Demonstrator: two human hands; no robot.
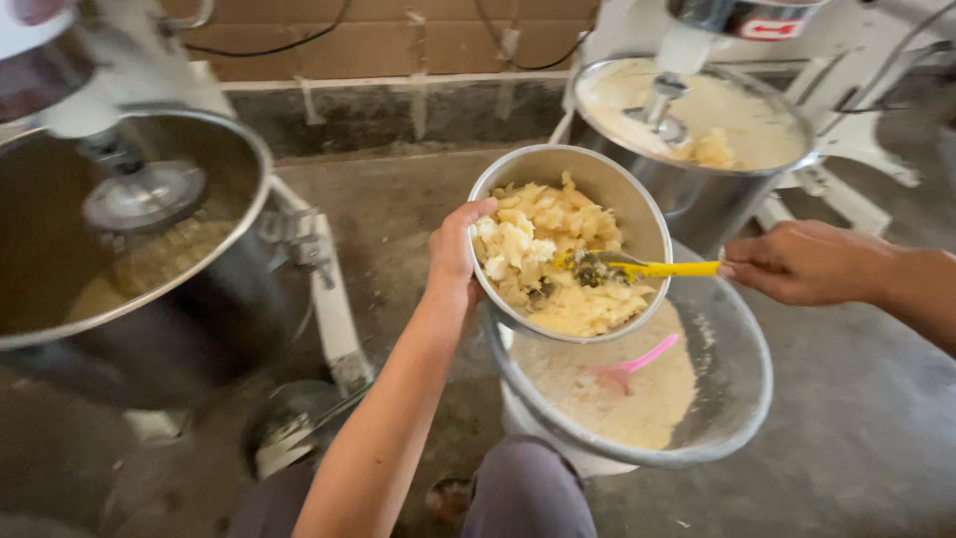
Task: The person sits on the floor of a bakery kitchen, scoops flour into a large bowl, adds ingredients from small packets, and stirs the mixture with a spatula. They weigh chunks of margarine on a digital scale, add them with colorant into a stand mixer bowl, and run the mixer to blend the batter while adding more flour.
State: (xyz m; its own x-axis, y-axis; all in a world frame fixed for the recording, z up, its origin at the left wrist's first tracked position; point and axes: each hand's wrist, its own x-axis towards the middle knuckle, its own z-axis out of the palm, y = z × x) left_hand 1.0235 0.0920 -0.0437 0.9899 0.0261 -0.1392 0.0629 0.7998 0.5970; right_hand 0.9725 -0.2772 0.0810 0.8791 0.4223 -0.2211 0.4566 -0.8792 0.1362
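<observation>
Above flour basin, left hand gripping steel bowl, lumpy yellow dough, right-hand fingers clamping yellow spatula

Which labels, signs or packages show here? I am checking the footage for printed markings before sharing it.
Label: on the head of the far mixer at top right, above its batter-filled bowl; a small rectangular sticker, red with a white arrow shape, partly cut off.
No packages, signs or screens are in view.
</observation>
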